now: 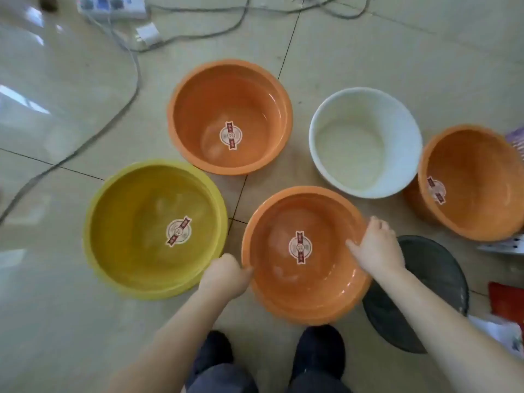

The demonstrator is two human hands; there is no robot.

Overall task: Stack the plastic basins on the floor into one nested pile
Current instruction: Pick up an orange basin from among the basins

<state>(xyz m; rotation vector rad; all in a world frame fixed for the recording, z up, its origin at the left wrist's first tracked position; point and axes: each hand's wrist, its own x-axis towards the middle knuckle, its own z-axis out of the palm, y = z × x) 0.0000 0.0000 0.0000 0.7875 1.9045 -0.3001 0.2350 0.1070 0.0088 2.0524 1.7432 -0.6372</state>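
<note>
Several plastic basins sit on the tiled floor. The near orange basin (286,296) lies right in front of my feet, with my left hand (225,275) gripping its left rim and my right hand (378,246) gripping its right rim. To its left is a wide yellow basin (127,245). Behind stands another orange basin (198,109), and a white basin (365,143) is at the back right. A third orange basin (476,177) sits at the far right, tilted. Round labels mark the bottoms of the orange and yellow basins.
A dark mesh bin (442,279) stands at the right, just behind my right forearm. Grey cables (133,80) and a white power strip (113,5) lie at the back left. Papers and a red item (507,304) crowd the right edge. My dark shoes (320,353) are below.
</note>
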